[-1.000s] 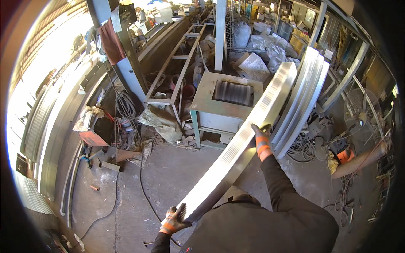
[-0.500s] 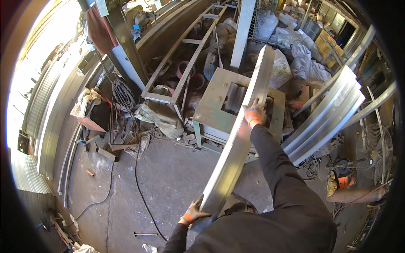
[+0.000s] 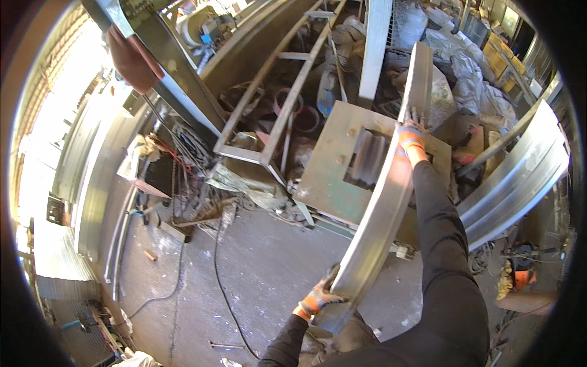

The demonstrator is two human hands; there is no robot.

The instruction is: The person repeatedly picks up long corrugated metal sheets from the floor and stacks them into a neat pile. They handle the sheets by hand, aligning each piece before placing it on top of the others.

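A long, shiny metal channel (image 3: 379, 214) slants across the view from near my body up to the far right. My left hand (image 3: 319, 298), in an orange and grey glove, grips its near end. Farther up, my gloved right hand (image 3: 413, 136) is closed over the channel's edge with the arm stretched out. The channel passes over the right part of a worn greenish metal machine table (image 3: 330, 159). A dark ribbed roller or belt (image 3: 369, 156) shows in the table's opening, just left of the channel. The channel hides part of the tabletop.
Stacked curved metal sheets (image 3: 520, 177) lean at the right, near an orange-and-black tool (image 3: 523, 278). A metal ladder-like frame (image 3: 275, 116) and a steel post (image 3: 374, 49) stand beyond the table. A black cable (image 3: 221, 281) crosses the concrete floor. More long sheets (image 3: 92, 177) lie at the left.
The view has shifted left, so the surroundings sit farther right. My left hand has come up and forward with the channel's near end. Both hands keep hold of the channel.
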